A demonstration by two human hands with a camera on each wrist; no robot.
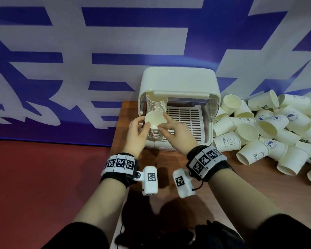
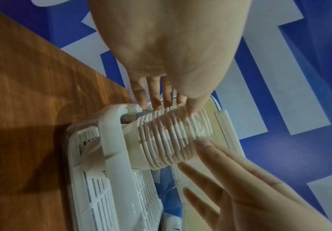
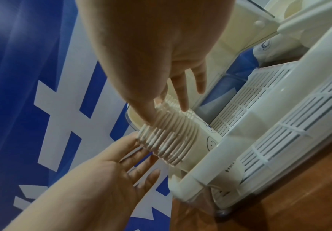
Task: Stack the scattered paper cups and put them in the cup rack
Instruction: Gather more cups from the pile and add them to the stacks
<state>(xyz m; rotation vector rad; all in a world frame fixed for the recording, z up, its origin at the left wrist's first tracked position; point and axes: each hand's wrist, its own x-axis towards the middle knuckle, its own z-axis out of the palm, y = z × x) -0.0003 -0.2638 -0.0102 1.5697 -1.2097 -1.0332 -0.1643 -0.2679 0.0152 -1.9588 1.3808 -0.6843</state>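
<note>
A tall stack of nested paper cups [image 1: 154, 121] stands mouth-up in the front left corner of the white cup rack [image 1: 178, 81], whose lid is raised. Both hands bracket the top of the stack. My left hand [image 1: 144, 123] touches its left side with straight fingers [image 2: 157, 100] and thumb laid on the rims [image 2: 171, 140]. My right hand [image 1: 163, 123] rests its thumb and index finger on the top rim, fingers straight [image 3: 182, 101] against the stack [image 3: 173, 137]. Neither hand curls round it. A second stack [image 1: 155, 105] stands behind it in the rack.
A big heap of loose paper cups [image 1: 268, 126] lies on the wooden table [image 1: 169, 162] right of the rack. The rack's slatted tray [image 1: 183, 115] is bare on its right side. A blue and white banner hangs close behind; the table's left edge drops to a red floor.
</note>
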